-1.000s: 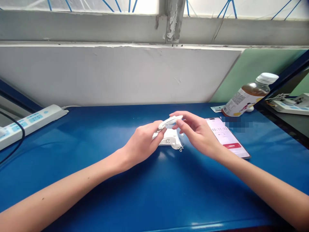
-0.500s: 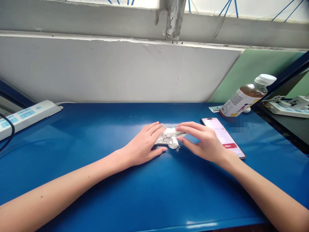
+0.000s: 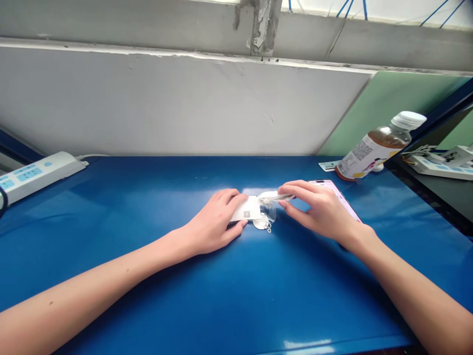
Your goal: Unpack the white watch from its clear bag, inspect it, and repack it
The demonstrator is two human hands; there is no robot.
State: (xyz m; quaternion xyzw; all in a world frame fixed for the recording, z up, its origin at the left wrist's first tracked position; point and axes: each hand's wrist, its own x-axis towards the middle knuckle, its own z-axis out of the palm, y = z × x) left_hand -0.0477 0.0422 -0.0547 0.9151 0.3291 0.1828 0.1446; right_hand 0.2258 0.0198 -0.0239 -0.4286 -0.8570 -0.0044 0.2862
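Note:
My left hand [image 3: 218, 222] rests on the table, its fingers and thumb closed around a flat white card or small box [image 3: 249, 209] with a square printed code. Between the thumb and fingers of my right hand [image 3: 314, 207] is a thin white piece [image 3: 271, 196], with clear plastic [image 3: 270, 212] hanging below it. The two held things meet or overlap; whether they are joined I cannot tell. Just below them lies a round white tag [image 3: 260, 222] with a short bead chain [image 3: 269, 228].
A phone [image 3: 343, 199] lies partly behind my right hand on the blue table [image 3: 221, 301]. Farther back stand a drink bottle [image 3: 373, 153] and a small printed card [image 3: 328, 166]. One power strip [image 3: 44, 172] is at the left, another [image 3: 443, 166] at the far right.
My right hand has drawn the white piece slightly right and up, now covering more of the phone. The white card's coded face shows more beside my left hand, whose thumb has closed in.

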